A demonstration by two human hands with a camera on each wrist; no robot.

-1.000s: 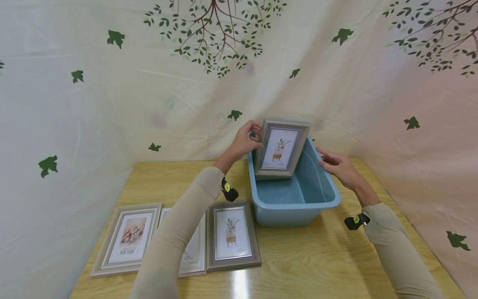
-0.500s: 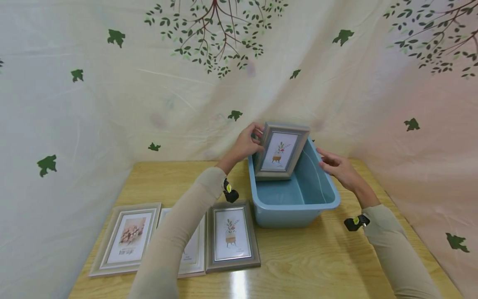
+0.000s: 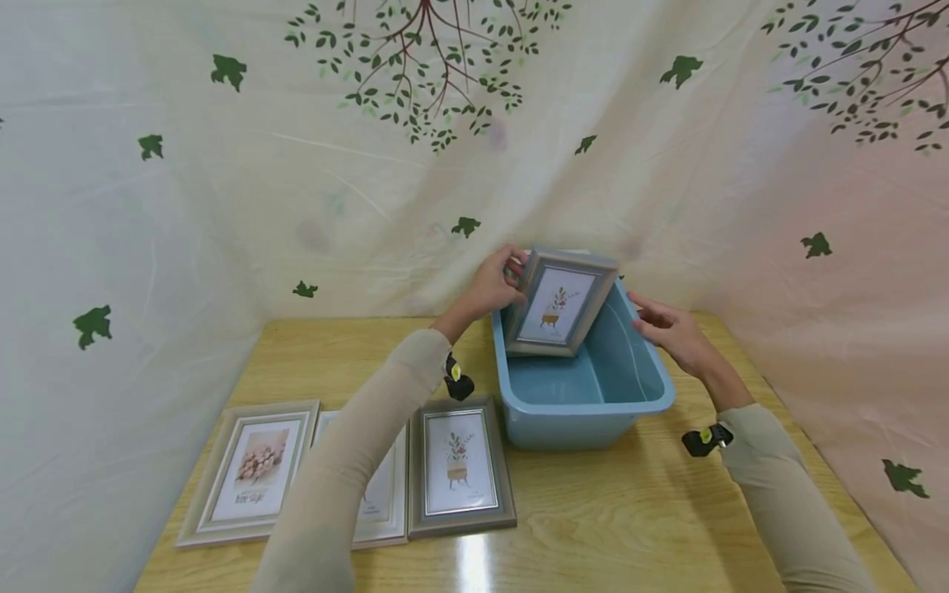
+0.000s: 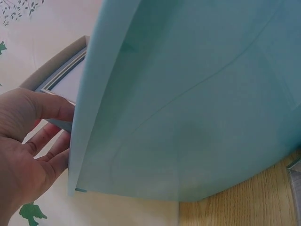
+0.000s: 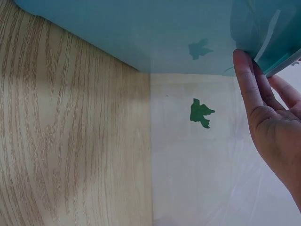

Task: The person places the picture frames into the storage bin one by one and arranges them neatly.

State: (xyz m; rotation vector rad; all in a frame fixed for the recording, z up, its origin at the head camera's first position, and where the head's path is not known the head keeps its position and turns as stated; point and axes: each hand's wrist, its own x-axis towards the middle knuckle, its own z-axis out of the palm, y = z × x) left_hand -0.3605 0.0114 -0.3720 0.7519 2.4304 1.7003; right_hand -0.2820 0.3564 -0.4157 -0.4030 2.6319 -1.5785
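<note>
In the head view, my left hand point(image 3: 493, 284) holds a grey-brown picture frame point(image 3: 559, 301) by its left edge. The frame, showing a potted-plant print, leans back inside a blue plastic basin point(image 3: 586, 424), its top above the rim. A pale edge shows behind it; what it belongs to is unclear. In the left wrist view the basin wall point(image 4: 188, 103) hides part of the held frame point(image 4: 59, 59). My right hand point(image 3: 675, 333) touches the basin's right rim. The right wrist view shows that hand's fingers point(image 5: 247, 80) nearly straight against the outer wall.
Three picture frames lie face up side by side: a beige one point(image 3: 193, 523), a whitish one point(image 3: 399, 494) partly under my left sleeve, and a dark grey-brown one point(image 3: 467, 527). They rest on a wooden table point(image 3: 630, 527). A leaf-patterned cloth point(image 3: 371, 206) hangs behind.
The held picture frame's top has moved down a little and tilted further back, and my left hand has followed slightly to the right. My right hand stays at the rim.
</note>
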